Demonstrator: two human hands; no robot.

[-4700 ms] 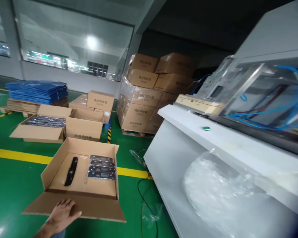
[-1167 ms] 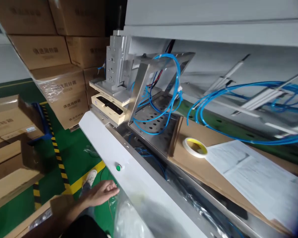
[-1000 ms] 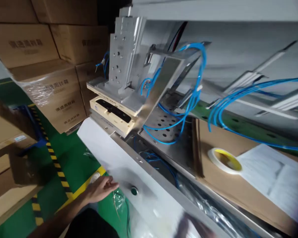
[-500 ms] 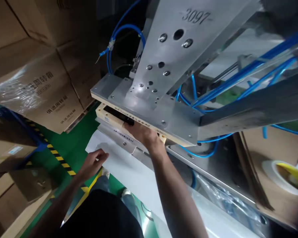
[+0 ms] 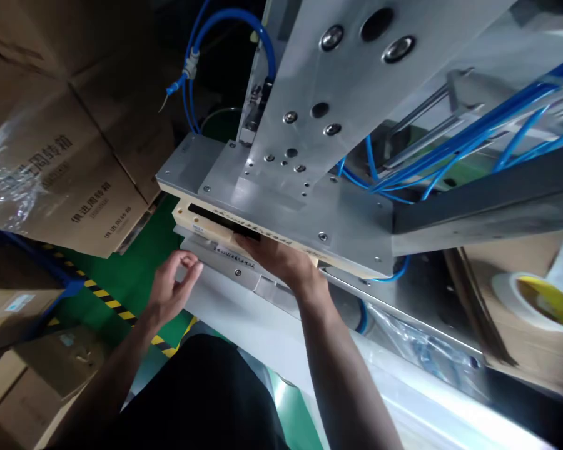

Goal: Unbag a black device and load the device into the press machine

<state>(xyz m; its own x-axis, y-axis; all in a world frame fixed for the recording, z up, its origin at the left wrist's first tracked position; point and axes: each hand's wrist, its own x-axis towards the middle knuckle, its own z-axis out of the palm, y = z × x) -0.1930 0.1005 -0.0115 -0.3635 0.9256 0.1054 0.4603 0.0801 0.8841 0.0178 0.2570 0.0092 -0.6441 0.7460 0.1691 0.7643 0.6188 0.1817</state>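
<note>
My right hand (image 5: 281, 261) reaches into the narrow gap between a metal press head (image 5: 281, 187) with a cream underside and the cream fixture block (image 5: 206, 230) below it. Its fingers lie by a black strip (image 5: 220, 219) in the block; the fingertips are hidden under the head, so their grip does not show. My left hand (image 5: 171, 284) hovers just left of the fixture's front edge, apart from it. Its fingers curl round to the thumb in a loose pinch, and nothing shows between them. Handwritten marks run along the head's cream edge and the metal ledge (image 5: 223, 257).
Blue air hoses (image 5: 469, 150) run along the machine's right side. Stacked cardboard boxes (image 5: 75, 169) stand at left, partly wrapped in film. A roll of tape (image 5: 539, 300) lies at right. Yellow-black tape (image 5: 107, 300) marks the green floor. A white surface (image 5: 244, 312) lies before the fixture.
My view has come closer to the press head. My left hand has moved up towards the fixture's left front edge. My right hand stays in the gap, a little flatter.
</note>
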